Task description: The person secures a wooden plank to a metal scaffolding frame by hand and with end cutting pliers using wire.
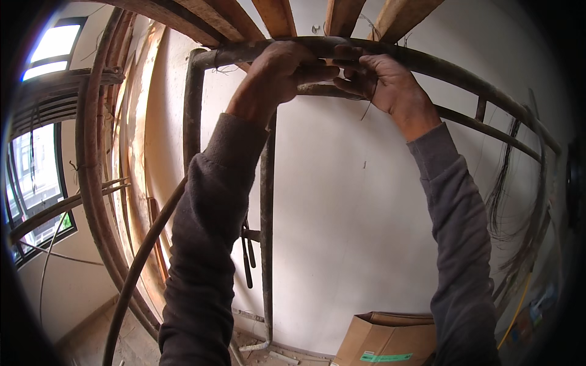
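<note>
Both my hands are raised to a dark, round metal pipe (427, 60), the top bar of a scaffold frame. My left hand (278, 76) lies against the pipe, its fingers bent and pointing right; what they pinch, if anything, is hidden. Facing it from the right, my right hand (390, 85) has its fingers curled at the pipe's underside. A thin dark wire (368, 105) sticks out below these fingers. Several wooden beams (276, 17) rest across the top of the pipe. A dark-handled hand tool (249, 262) hangs on the frame's upright (267, 183), below my left hand.
A large cardboard box (384, 341) stands on the floor by the white wall. Bundled thin wires (508, 165) hang from the frame at right. More pipes (91, 158), tall boards (137, 122) and a window (39, 183) are at left. Debris lies along the wall's foot.
</note>
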A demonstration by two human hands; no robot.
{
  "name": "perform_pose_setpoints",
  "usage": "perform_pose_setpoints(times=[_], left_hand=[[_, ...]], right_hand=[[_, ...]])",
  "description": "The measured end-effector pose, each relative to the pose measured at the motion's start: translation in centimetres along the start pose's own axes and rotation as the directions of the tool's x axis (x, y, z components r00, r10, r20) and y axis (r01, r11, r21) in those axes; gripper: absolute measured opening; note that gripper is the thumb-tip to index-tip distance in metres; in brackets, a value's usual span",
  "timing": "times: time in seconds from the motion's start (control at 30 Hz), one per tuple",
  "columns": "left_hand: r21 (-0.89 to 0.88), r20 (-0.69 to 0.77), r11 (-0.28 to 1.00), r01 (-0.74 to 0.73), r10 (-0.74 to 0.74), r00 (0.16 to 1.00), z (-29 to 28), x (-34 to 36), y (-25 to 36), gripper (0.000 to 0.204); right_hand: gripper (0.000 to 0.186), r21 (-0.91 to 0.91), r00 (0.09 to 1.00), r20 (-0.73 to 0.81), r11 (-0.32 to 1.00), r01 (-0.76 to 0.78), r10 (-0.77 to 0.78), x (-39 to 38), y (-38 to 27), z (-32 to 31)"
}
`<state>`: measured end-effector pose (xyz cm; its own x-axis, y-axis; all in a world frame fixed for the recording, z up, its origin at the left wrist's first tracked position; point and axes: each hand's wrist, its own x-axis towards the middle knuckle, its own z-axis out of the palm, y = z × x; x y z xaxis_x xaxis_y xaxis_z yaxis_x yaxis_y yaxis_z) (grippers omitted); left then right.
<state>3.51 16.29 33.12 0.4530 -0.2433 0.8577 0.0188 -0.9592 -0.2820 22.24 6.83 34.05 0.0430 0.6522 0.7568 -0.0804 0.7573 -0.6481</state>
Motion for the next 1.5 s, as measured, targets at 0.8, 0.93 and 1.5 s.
perform_pose_setpoints(times=[0.8, 0.93, 1.5], left_hand=[[-0.987, -0.047, 0.156, 0.047, -0.546, 0.836, 5.5, 0.7, 1.7, 0.030], [-0.870, -0.185, 0.483, 0.099, -0.507, 0.842, 5.8, 0.5, 2.0, 0.028], [-0.938, -0.192, 0.344, 0.027, -0.585, 0.788, 6.2, 1.3, 2.8, 0.020]], right_hand=[[0.026, -0.078, 0.992, 0.126, 0.997, -0.016, 0.026, -0.4, -0.5, -1.2], [0.027, -0.251, 0.991, -0.093, 0.966, 0.070, -0.096, -1.7, -0.2, -0.6], [0.045, -0.904, 0.488, 0.396, -0.237, 0.356, -0.778, -3.3, -0.6, -2.8]])
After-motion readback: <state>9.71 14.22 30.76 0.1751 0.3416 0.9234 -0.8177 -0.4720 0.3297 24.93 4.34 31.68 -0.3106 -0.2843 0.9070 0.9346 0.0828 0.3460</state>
